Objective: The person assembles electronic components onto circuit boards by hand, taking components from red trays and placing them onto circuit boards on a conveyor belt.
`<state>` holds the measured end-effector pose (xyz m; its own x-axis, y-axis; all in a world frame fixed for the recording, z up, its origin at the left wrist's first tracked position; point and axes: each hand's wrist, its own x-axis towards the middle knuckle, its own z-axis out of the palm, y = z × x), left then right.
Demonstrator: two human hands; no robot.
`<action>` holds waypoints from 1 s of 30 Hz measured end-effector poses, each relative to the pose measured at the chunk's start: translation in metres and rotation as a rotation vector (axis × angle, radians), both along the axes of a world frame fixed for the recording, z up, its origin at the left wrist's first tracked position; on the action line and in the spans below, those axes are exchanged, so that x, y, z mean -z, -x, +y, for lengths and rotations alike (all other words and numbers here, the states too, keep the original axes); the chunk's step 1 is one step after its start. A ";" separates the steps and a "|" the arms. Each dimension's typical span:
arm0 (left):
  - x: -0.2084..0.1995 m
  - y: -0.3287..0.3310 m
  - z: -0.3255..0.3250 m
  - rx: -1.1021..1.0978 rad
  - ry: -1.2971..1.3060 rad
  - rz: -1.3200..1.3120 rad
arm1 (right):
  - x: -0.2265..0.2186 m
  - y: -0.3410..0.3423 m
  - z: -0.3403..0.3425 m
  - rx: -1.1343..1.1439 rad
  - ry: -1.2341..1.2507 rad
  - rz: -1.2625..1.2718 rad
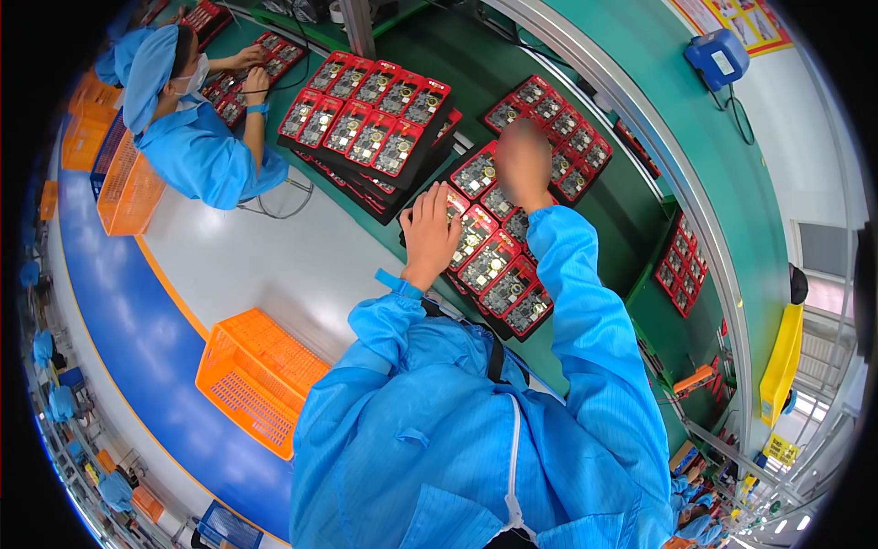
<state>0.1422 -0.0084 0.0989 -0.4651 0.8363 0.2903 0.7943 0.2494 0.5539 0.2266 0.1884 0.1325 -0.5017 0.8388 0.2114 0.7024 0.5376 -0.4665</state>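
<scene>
Both hands on a tray of circuit boards, belt side.

Left hand (430, 233) fingers are spread flat on the near-left edge of the red tray (489, 261); right hand (523, 165) is blurred over its far end, finger state cannot be told. A taller tray stack (366, 123) sits just left of the tray. Risk judged: boards could be knocked loose or the tray slid off the green belt (631, 210) if pressed unevenly.

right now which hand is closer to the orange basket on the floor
Left. The left hand rests on the near tray of red boards, on the side above the orange basket. The right hand, blurred, is farther across the tray.
</scene>
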 end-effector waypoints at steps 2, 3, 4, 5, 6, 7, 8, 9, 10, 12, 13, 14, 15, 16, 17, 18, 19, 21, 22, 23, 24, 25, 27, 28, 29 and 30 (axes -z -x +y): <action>0.000 0.000 -0.001 -0.004 -0.005 -0.003 | 0.000 0.001 0.001 0.051 0.011 0.006; -0.001 0.001 -0.001 0.005 0.003 -0.009 | 0.003 0.000 0.004 0.052 0.010 0.006; -0.002 0.001 -0.001 0.014 0.011 -0.015 | 0.006 -0.001 0.007 0.039 0.051 0.068; -0.003 0.001 -0.001 0.014 0.009 -0.016 | 0.009 -0.002 0.010 0.026 0.091 0.131; -0.003 0.001 -0.001 0.014 0.011 -0.010 | 0.011 -0.003 0.012 0.030 0.096 0.132; -0.002 0.000 -0.001 0.015 0.013 -0.004 | 0.014 -0.004 0.013 0.039 0.139 0.134; -0.002 0.000 0.000 0.019 0.019 -0.003 | 0.016 -0.006 0.015 0.050 0.183 0.137; -0.002 0.002 -0.001 0.016 0.016 -0.006 | 0.016 -0.004 0.016 0.049 0.183 0.137; -0.002 0.003 -0.001 0.014 0.013 -0.008 | 0.016 -0.003 0.018 0.031 0.215 0.122; -0.002 0.002 -0.002 0.015 0.002 -0.015 | 0.015 -0.002 0.018 0.016 0.248 0.109; -0.003 0.002 -0.002 0.017 -0.011 -0.023 | 0.014 -0.001 0.018 -0.027 0.070 -0.010; -0.003 0.002 0.000 0.025 -0.012 -0.021 | 0.012 -0.002 0.019 -0.066 -0.108 -0.129; -0.005 0.003 0.000 0.026 0.004 -0.085 | 0.009 -0.003 0.018 -0.061 -0.104 -0.127; -0.007 0.004 0.001 0.032 0.019 -0.149 | 0.005 -0.007 0.019 -0.070 -0.030 -0.035; -0.010 0.006 0.004 0.046 0.020 -0.147 | 0.001 -0.014 0.020 -0.074 0.041 0.058; -0.015 0.007 0.007 0.043 0.055 -0.252 | -0.002 -0.023 0.019 -0.041 0.042 0.156; -0.017 0.011 0.009 0.029 0.094 -0.357 | -0.007 -0.032 0.012 -0.024 0.047 0.266; -0.016 0.018 0.011 0.015 0.084 -0.349 | -0.024 -0.060 -0.015 0.017 0.029 0.364; -0.011 0.021 0.015 0.024 0.060 -0.340 | -0.031 -0.082 -0.031 0.051 -0.029 0.362; -0.011 0.024 0.021 0.046 0.058 -0.359 | -0.036 -0.103 -0.049 0.087 -0.086 0.360; -0.012 0.024 0.028 0.077 0.056 -0.379 | -0.041 -0.123 -0.072 0.154 -0.107 0.381; -0.011 0.024 0.035 0.103 0.062 -0.326 | -0.043 -0.140 -0.097 0.223 -0.129 0.404; -0.015 0.025 0.044 0.152 0.113 -0.326 | -0.044 -0.169 -0.152 0.486 0.154 0.354; -0.019 0.025 0.048 0.173 0.214 -0.390 | -0.043 -0.179 -0.173 0.542 0.262 0.275; -0.019 0.023 0.050 0.182 0.171 -0.363 | -0.042 -0.184 -0.192 0.598 0.374 0.197; -0.020 0.022 0.049 0.186 0.129 -0.335 | -0.040 -0.186 -0.211 0.612 0.427 0.175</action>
